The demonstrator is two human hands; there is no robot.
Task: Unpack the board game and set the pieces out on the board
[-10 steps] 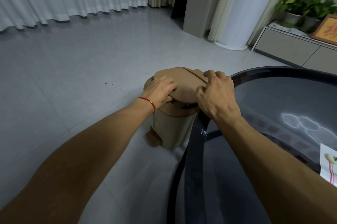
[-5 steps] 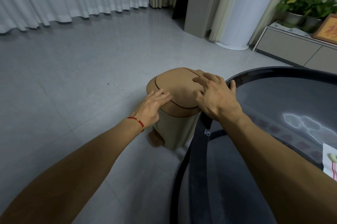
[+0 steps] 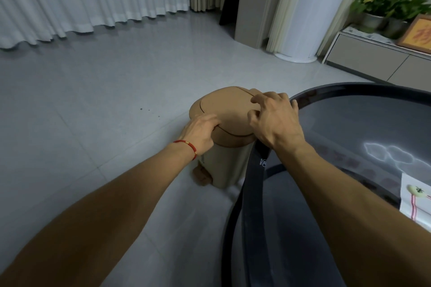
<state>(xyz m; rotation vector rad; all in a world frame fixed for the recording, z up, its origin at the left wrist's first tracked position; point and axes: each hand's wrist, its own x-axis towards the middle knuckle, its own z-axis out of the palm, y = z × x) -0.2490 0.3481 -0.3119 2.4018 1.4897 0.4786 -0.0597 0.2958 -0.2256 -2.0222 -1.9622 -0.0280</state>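
Both hands work the pedal bin (image 3: 224, 160) at twelve o'clock: left hand (image 3: 200, 132) fingers curled under its lid (image 3: 226, 111), right hand (image 3: 275, 121) fingers spread, loosely bent on top. A hard tug could tip the bin against the glass bench (image 3: 349, 104).

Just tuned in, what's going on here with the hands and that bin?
A person leans over a tan pedal bin on the floor beside a dark glass table. The left hand rests at the front edge of the closed lid, fingers curled at its seam. The right hand hovers at the lid's right side, fingers loosely bent. No board game shows.
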